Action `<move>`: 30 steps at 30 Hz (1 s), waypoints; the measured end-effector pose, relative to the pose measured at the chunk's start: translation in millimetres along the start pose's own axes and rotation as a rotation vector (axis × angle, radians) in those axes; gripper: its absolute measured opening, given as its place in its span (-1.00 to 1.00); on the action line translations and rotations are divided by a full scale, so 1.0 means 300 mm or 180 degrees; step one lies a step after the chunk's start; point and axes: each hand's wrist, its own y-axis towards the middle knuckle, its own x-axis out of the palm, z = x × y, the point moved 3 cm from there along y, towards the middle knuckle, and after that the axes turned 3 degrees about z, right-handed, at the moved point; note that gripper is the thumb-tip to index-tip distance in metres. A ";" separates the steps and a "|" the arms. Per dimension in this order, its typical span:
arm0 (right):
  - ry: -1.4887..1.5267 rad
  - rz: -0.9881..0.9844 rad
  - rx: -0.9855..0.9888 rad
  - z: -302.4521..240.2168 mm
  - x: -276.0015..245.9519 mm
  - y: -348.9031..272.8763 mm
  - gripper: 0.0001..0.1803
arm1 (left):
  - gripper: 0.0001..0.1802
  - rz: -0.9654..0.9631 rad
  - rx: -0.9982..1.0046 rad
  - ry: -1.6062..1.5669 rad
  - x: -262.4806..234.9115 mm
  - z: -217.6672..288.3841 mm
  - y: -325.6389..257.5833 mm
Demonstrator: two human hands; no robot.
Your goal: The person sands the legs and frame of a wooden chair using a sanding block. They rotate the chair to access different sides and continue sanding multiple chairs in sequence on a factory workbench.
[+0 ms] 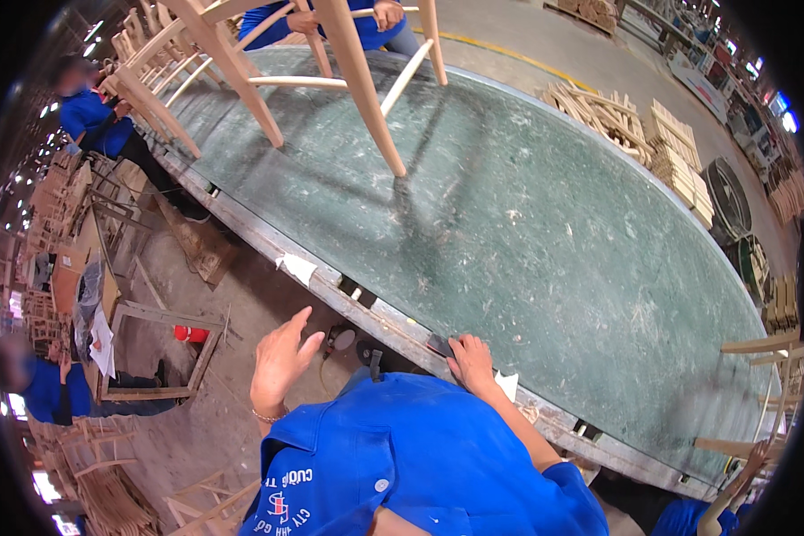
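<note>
My left hand [283,362] is raised in front of the table's near edge, thumb and fingers apart, with nothing in it. At that edge my right hand [473,364] is closed on the end of a small dark block [439,345], which pokes out to its left; its exact kind is unclear. An unpainted wooden chair frame [362,89] stands on the green-topped table [527,259], beyond my hands. Its upper part is cut off by the picture's top. Another person's hands [389,14] are at the frame's far side.
White scraps [297,268] lie along the table's rail. More chair frames [147,67] stand at the far left, near a person in blue. Stacked wooden strips [679,138] sit on the floor beyond the table. At right, another worker's arm [741,487] is beside wooden parts.
</note>
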 end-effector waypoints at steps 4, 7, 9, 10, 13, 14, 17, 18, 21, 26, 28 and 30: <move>0.0214 0.0384 -0.0040 0.016 0.005 -0.001 -0.74 | -0.46 -0.0097 -0.0119 0.0007 0.012 -0.002 -0.013; 0.1042 0.0508 0.0532 0.030 0.000 0.022 -0.81 | -0.48 -0.0004 -0.0035 -0.0007 0.035 -0.012 -0.021; 0.2275 0.0461 0.1362 0.050 0.003 0.022 -0.83 | -0.50 0.0051 0.0056 -0.0198 0.053 0.014 -0.008; 0.2778 0.0400 0.1538 0.053 0.003 0.023 -0.82 | -0.51 0.0077 0.0106 -0.0291 0.065 0.033 0.000; 0.4080 0.0113 0.1937 0.038 -0.029 0.045 -0.81 | -0.60 0.0239 0.0579 -0.0844 0.152 0.089 0.034; 0.4241 0.0017 0.1874 0.014 -0.055 0.053 -0.82 | -0.60 0.0227 0.0713 -0.0983 0.181 0.121 0.039; 0.4531 -0.0149 0.1699 -0.025 -0.110 0.058 -0.84 | -0.62 -0.0049 0.0556 -0.2048 0.243 0.251 0.042; 0.4450 -0.0263 0.1510 -0.050 -0.140 0.065 -0.84 | -0.64 -0.0283 0.0405 -0.2407 0.260 0.277 0.044; 0.4394 -0.0573 0.1196 -0.111 -0.191 0.078 -0.81 | -0.70 -0.0545 0.0367 -0.3093 0.328 0.284 0.041; 0.4432 -0.0775 0.1113 -0.104 -0.220 0.083 -0.77 | -0.84 -0.0839 0.0107 -0.4119 0.400 0.285 0.052; 0.4549 -0.1072 0.1004 -0.121 -0.237 0.078 -0.74 | -0.84 -0.1021 -0.0026 -0.4413 0.404 0.289 0.049; 0.4541 -0.1312 0.0962 -0.138 -0.242 0.089 -0.71 | -0.83 -0.1167 -0.0144 -0.4485 0.411 0.297 0.042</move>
